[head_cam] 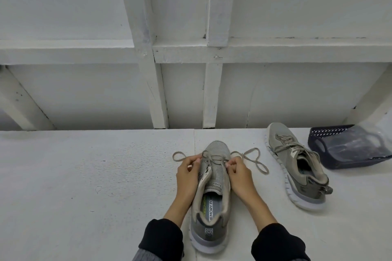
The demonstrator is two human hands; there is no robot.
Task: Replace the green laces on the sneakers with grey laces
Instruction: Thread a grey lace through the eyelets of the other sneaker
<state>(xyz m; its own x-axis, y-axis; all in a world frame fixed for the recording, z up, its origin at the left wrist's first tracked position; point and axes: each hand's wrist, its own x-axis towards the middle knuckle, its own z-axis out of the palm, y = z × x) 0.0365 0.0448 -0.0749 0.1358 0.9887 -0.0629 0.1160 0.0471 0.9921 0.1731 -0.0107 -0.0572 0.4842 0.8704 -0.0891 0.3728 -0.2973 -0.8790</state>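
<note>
Two hands work one sneaker (212, 195) in the head view, the only view there is. It lies heel toward the person and toe away, probably so the eyelets face up between the hands. The left hand (188, 174) sits against the shoe's left side, its fingers (194, 160) curled and pinching a grey lace (252, 160) beside the lower eyelets; a loose loop lies just beyond those fingertips. The right hand (238, 172) mirrors it, fingers (231, 163) pinching the same lace near the eyelets, with a longer curl lying outward of them. Only the lowest eyelets near the toe look threaded, so I judge the lacing barely begun, both ends held level to even them.

Well to the right of the right hand, a second sneaker (297, 167) lies tilted on its side, already laced in grey. Farther right sits a dark basket (322, 144) holding a clear bag (364, 144). No green laces can be made out.
</note>
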